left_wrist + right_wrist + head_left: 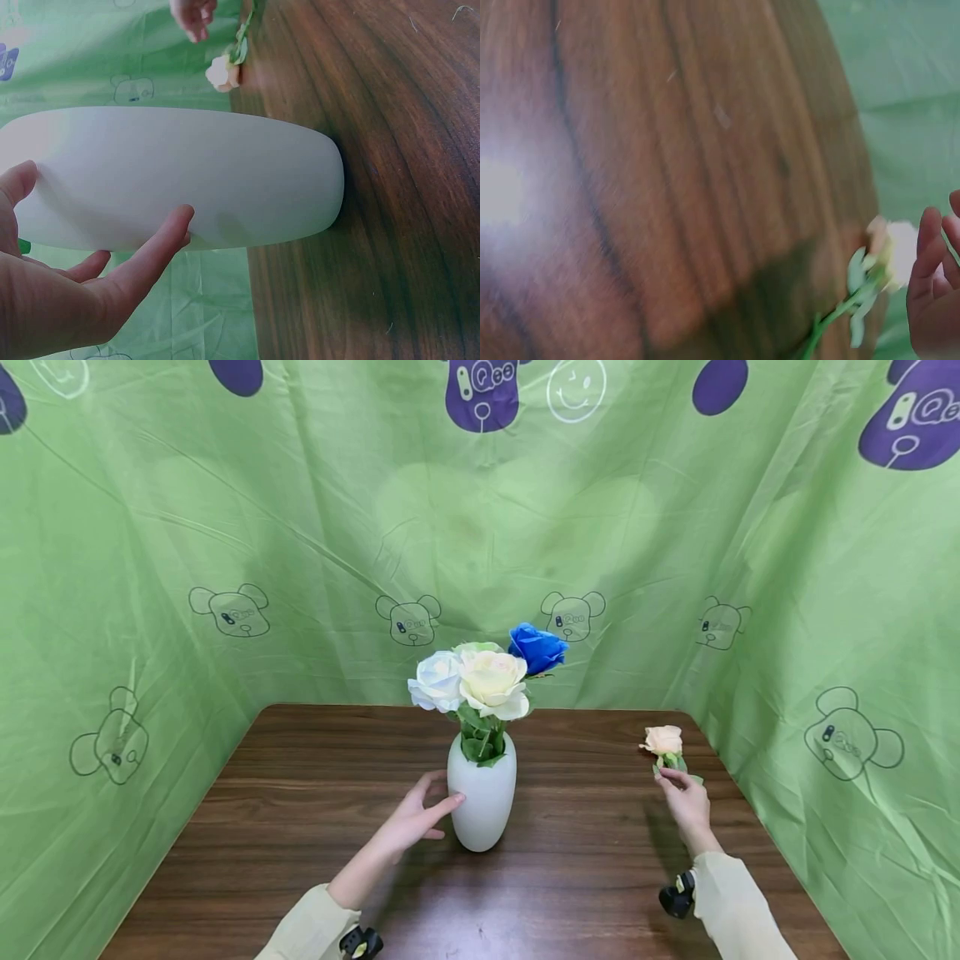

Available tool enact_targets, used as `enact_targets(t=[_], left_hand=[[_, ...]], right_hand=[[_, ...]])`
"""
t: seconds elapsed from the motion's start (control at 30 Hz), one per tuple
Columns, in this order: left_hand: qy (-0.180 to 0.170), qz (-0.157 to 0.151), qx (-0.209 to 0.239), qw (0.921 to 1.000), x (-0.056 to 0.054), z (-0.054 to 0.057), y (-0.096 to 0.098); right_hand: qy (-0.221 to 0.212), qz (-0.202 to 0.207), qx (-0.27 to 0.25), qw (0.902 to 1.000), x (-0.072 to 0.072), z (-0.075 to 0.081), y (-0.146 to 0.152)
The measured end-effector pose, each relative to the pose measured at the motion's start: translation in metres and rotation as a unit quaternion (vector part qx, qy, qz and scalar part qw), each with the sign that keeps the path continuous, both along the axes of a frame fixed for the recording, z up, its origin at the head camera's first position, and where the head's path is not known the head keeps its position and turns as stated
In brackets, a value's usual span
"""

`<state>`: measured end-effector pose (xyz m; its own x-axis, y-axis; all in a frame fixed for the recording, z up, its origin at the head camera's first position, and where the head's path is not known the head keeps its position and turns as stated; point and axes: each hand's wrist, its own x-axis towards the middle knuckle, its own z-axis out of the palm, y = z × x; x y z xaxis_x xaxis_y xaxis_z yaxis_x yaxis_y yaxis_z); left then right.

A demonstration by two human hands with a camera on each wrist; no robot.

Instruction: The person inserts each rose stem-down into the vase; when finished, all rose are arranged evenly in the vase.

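Observation:
An upright white vase point(483, 806) stands near the middle of the table. It holds a blue rose point(537, 647), a cream rose point(493, 681), a pale blue-white rose point(437, 681) and a partly hidden pale green bloom point(477, 648). My left hand point(408, 822) touches the vase's left side with spread, mostly straight fingers; the left wrist view shows a fingertip point(180, 216) against its wall. At the table's far right lies a pale peach rose point(663, 740) with a green stem. My right hand point(686, 802) hovers over it, fingers slightly bent, apart from the bloom in the right wrist view.
The brown wooden table point(322, 760) has rounded far corners. Green printed cloth point(322, 527) hangs behind it and along both sides, close to the peach rose. Each wrist carries a small black device point(677, 895).

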<state>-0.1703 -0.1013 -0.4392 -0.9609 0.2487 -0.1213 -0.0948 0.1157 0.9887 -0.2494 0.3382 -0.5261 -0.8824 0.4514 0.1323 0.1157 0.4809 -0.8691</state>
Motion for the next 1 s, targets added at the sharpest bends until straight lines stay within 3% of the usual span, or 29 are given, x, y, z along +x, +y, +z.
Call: enact_targets(t=[0.2,0.53,0.77,0.9,1.0], left_hand=[[0.0,0.0,-0.003,1.0,-0.001,-0.001,0.0],[0.0,-0.003,-0.002,1.0,-0.001,-0.004,-0.001],[0.001,-0.004,-0.002,1.0,-0.002,-0.004,-0.001],[-0.001,-0.006,0.001,1.0,0.0,0.0,0.0],[-0.002,-0.008,0.003,1.0,0.005,0.011,0.001]], right_hand=[[-0.044,-0.033,0.029,0.9981,0.019,0.008,0.002],[-0.089,-0.035,0.079,0.9923,0.033,-0.009,0.016],[-0.15,-0.027,0.081,0.985,0.042,-0.013,0.017],[-0.166,-0.03,0.077,0.9826,0.043,-0.011,0.015],[-0.176,-0.034,0.084,0.9802,0.043,-0.01,0.012]])
